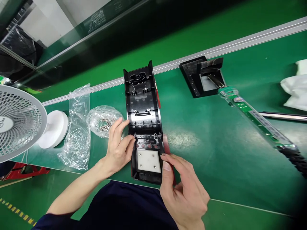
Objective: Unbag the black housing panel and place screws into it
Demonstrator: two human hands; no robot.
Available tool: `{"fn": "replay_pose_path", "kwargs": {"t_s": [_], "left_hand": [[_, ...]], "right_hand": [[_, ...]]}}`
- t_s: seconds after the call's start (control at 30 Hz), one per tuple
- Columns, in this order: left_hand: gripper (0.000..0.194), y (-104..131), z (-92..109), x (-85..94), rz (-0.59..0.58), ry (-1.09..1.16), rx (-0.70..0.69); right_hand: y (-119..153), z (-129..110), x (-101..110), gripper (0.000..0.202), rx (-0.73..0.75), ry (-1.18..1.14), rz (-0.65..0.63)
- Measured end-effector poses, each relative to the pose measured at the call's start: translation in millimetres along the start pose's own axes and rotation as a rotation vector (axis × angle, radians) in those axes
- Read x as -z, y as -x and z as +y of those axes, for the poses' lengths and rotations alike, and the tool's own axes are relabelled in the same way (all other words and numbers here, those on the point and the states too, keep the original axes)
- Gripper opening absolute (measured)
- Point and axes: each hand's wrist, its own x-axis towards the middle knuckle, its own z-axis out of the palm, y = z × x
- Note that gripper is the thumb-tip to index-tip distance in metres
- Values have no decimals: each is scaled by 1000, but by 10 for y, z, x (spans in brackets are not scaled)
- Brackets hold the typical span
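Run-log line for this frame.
left hand: at left edge of black plastic housing | right hand: at its right edge | inside: white rectangular plate

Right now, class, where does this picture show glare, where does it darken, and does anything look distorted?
Head view: a whitish glare patch on the green tabletop, just right of the black housing; bright highlights on the clear bag; near-black lower right corner; the fan, cut off at the left edge, looks stretched, probably by a wide lens.

A long black plastic case point(144, 123) lies hollow side up between the left hand point(118, 152) and right hand point(184, 188), its white plate point(148, 161) just beside the right one.
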Motion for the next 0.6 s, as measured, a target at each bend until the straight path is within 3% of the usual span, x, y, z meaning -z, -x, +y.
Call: {"fn": "replay_pose_path", "kwargs": {"t_s": [0.27, 0.6], "left_hand": [[9, -101, 143, -139, -127, -128, 133], [7, -89, 203, -128, -86, -272, 84]], "right_hand": [[-20, -26, -4, 12, -20, -4, -25], [29, 10, 13, 12, -36, -4, -40]]}}
